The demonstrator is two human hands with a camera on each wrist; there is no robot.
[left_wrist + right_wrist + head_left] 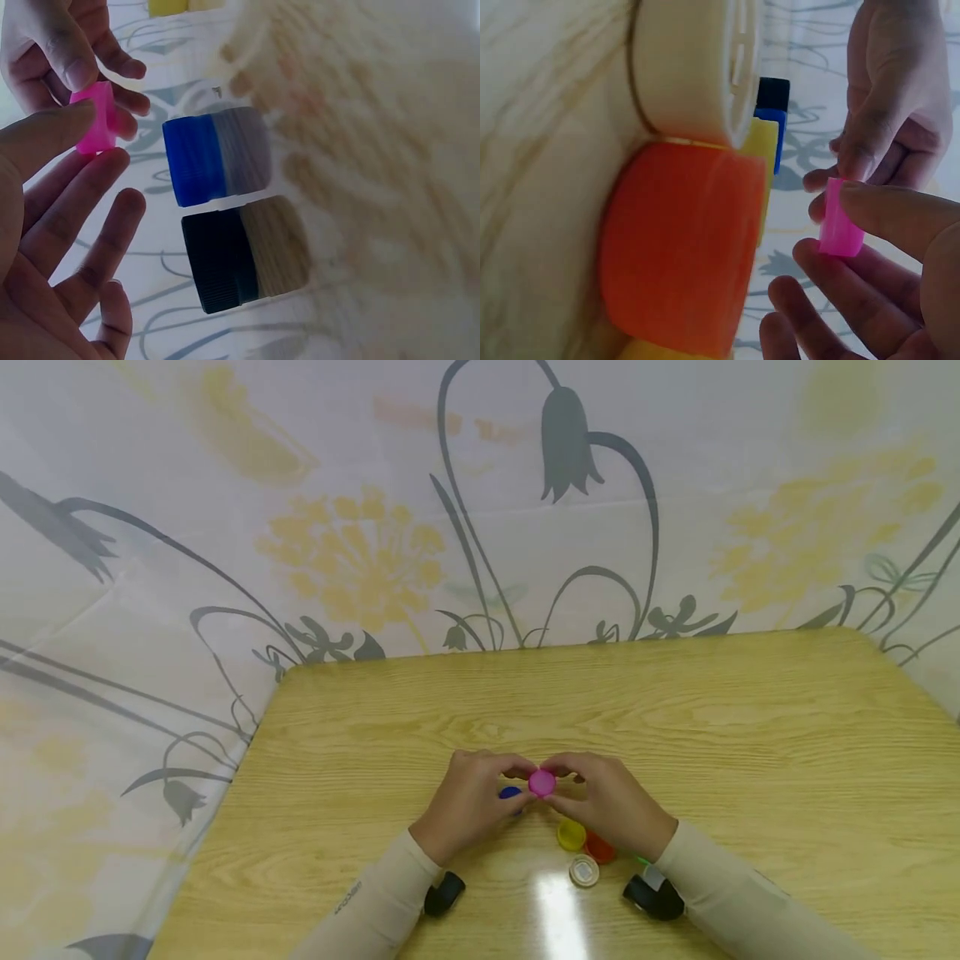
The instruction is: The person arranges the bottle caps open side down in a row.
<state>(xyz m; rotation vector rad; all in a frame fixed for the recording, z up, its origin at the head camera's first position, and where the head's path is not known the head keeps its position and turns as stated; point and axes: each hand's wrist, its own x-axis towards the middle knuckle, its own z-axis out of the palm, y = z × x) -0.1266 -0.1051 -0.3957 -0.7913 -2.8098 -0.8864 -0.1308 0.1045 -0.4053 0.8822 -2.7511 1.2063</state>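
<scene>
A pink plastic bottle cap (542,782) is held above the table between both hands. My left hand (468,797) pinches its left side between thumb and fingertip. From the right, my right hand (615,802) pinches the same cap the same way. The other fingers of both hands are spread loosely beneath it in the wrist views. A blue cap (193,161) and a ribbed black cap (221,259) stand side by side near the left hand. By the right hand are an orange-red cap (682,240), a yellow cap (572,835) and a cream cap (682,67).
All of this is on a wood-grain table (337,718) with a bright light reflection at its front. A patterned cloth (360,460) rises behind and beside it. Something green (642,862) shows partly beside the right wrist. A black wrist camera (445,893) sits under the left forearm.
</scene>
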